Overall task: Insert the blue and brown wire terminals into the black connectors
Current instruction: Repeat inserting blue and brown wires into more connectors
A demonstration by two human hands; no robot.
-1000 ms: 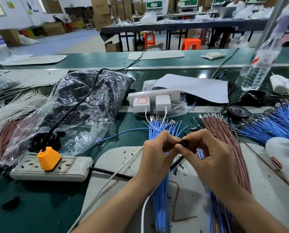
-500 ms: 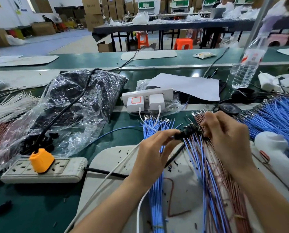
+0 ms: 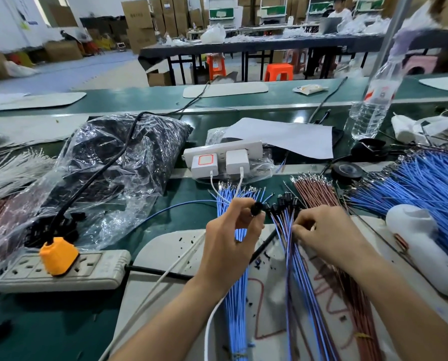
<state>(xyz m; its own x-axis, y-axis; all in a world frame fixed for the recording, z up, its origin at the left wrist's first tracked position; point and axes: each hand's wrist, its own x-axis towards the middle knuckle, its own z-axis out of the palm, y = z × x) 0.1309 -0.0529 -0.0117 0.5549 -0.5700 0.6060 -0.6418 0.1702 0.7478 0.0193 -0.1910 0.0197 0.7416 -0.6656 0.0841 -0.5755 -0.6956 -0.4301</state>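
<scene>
The left hand [image 3: 230, 238] pinches one black connector [image 3: 256, 210] between thumb and forefinger. The right hand [image 3: 329, 235] curls its fingers [image 3: 299, 230] round a bunch of wired connectors [image 3: 286, 201]. On the desk [image 3: 48, 321] lie a tied blue bundle [image 3: 234, 295], a blue pile [image 3: 426, 183] and one brown bundle [image 3: 319, 190]. One plastic bag [image 3: 108, 165] holds black parts. There are two power strips; the far strip [image 3: 217, 149] carries two chargers [image 3: 204, 162].
</scene>
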